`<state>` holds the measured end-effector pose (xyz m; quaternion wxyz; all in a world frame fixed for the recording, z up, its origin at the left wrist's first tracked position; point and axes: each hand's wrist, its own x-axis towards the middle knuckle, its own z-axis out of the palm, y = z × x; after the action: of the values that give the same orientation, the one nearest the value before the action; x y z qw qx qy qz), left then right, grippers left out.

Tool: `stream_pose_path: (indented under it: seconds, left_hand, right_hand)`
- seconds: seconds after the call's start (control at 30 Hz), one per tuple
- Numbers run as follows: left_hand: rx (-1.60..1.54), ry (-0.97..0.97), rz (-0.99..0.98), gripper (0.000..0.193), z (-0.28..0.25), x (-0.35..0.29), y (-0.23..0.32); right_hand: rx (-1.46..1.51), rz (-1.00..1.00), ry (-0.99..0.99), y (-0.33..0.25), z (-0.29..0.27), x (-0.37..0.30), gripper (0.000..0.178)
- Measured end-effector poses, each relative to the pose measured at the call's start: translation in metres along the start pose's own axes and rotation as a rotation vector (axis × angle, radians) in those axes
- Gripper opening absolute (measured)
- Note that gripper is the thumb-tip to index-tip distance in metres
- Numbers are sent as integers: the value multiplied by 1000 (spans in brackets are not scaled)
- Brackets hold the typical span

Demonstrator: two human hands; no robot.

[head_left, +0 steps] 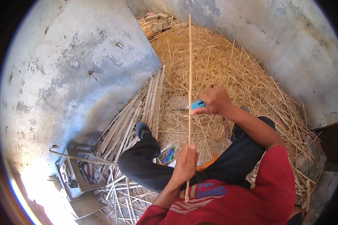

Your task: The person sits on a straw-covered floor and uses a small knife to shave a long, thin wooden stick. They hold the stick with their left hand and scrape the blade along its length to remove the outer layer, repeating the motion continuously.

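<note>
A long, thin, pale wooden strip (190, 56), perhaps split bamboo, runs from my lap out toward the far wall. My left hand (186, 161) is closed around its lower part, and the near end sticks out below, over my red shirt. Farther up, my right hand (216, 100) grips a small blue tool (197, 104), which meets the strip's right side. Its blade or working edge is hidden, so its exact kind does not show. My legs in dark trousers are bent on either side of the strip.
Straw-like shavings (214, 63) cover the floor. Long split strips (153, 97) are stacked at left beside a grey wall (86, 63). A wooden frame or box (80, 187) stands lower left. Between my legs are an orange object (207, 163) and a blue-green scrap (169, 155).
</note>
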<state>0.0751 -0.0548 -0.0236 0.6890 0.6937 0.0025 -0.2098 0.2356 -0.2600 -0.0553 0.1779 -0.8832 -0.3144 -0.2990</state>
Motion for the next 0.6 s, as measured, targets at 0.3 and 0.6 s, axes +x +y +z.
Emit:
stream_pose_path:
  seconds: [0.3, 0.6]
  left_hand:
    - [-54, -20, -34, 31, 1, 4, -8]
    - [-131, -10, -118, 30, -8, 14, -14]
  right_hand:
    - [-92, 30, -67, 54, 21, 2, 69]
    - [-91, 8, 2, 62, 47, 3, 69]
